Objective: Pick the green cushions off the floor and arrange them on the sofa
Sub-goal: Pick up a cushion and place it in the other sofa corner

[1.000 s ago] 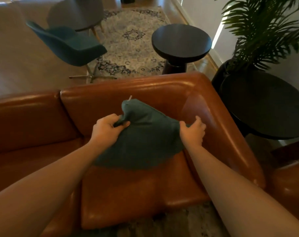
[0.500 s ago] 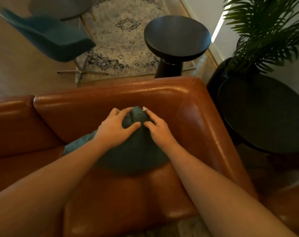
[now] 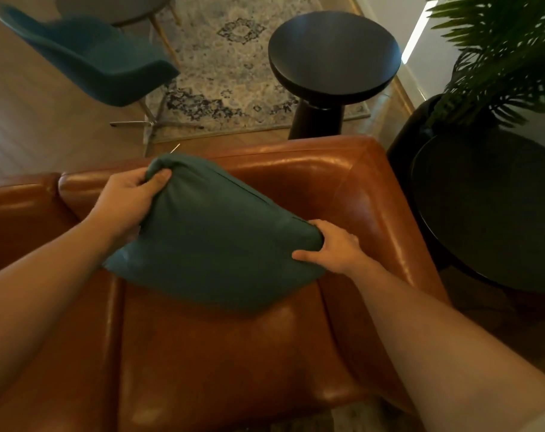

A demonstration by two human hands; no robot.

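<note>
You have one green cushion [image 3: 215, 232] in view, and both of your hands are on it. Your left hand [image 3: 126, 202] grips its upper left corner, thumb pressed on the front face and fingers curled round behind the bunched fabric. Your right hand [image 3: 332, 247] pinches the right corner, thumb beneath and fingers wrapped over the top.

The cushion sits tilted like a diamond over the right end seat of the brown leather sofa [image 3: 221, 363], near the corner where the backrest meets the armrest. Its lower edge is down at the seat, though you cannot tell whether it touches. One small pale tag [image 3: 175, 148] sticks out of the top corner.

Behind the sofa there are two small round black desks: one [image 3: 333, 48] on the edge of the single patterned rug [image 3: 215, 79], the other [image 3: 489, 210] just beside the armrest. One palm plant [image 3: 501, 57] rises behind that second desk. One teal chair [image 3: 90, 60] stands to the left on the wooden floor [image 3: 31, 120], with a grey seat [image 3: 109, 6] cut off by the top edge behind it.
</note>
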